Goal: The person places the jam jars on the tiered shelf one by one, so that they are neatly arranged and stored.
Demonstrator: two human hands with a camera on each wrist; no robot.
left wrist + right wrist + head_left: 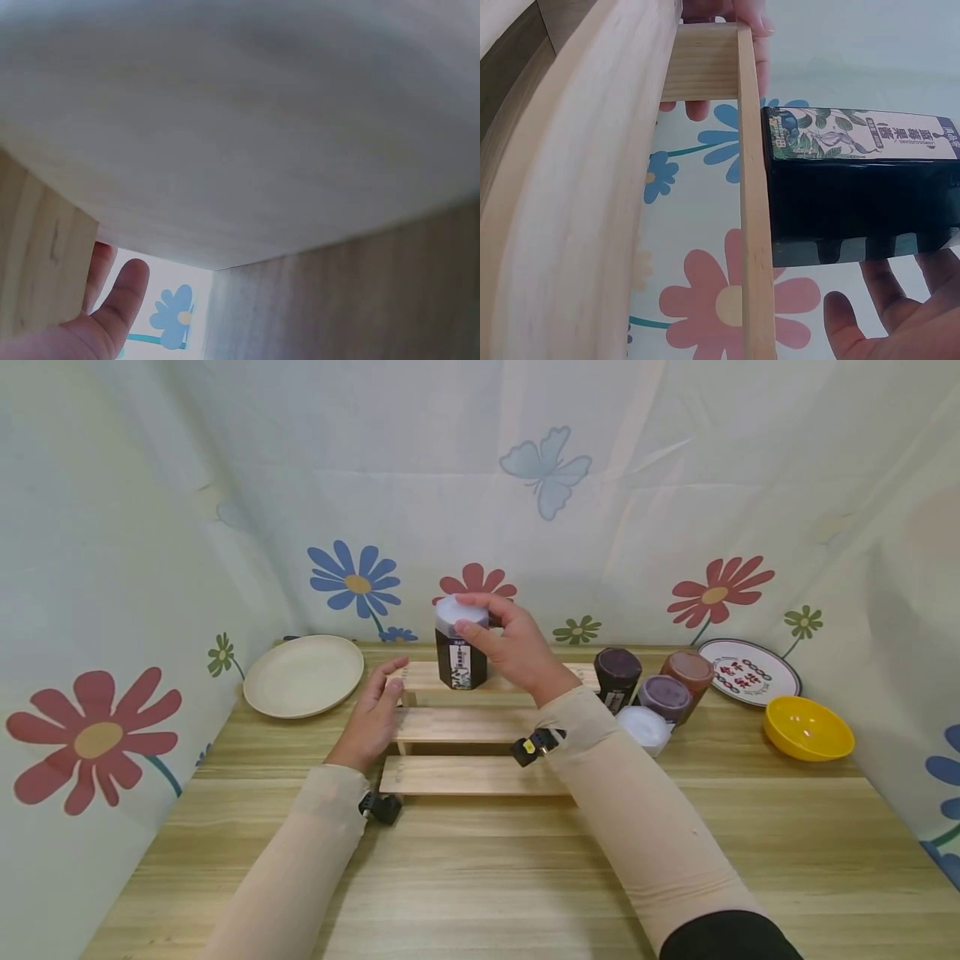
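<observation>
My right hand (517, 647) holds a dark, many-sided jam jar (462, 662) by its white lid, thumb and fingers around the top. The jar is upright, its base at the top board of a three-step wooden rack (465, 724). Seen from the right wrist, the jar (862, 199) meets the board's edge (756, 247), its printed label showing. At the rack's left end, my left hand (375, 714) grips the end of the top step. From the left wrist, the thumb (124, 300) shows beside a wooden side piece; the other fingers are mostly hidden.
Right of the rack stand several more jars, among them a dark one (617, 675), a reddish one (688, 675) and a white-lidded one (643, 731). Farther right are a printed plate (750, 672) and a yellow bowl (808, 731). A cream plate (303, 677) lies left.
</observation>
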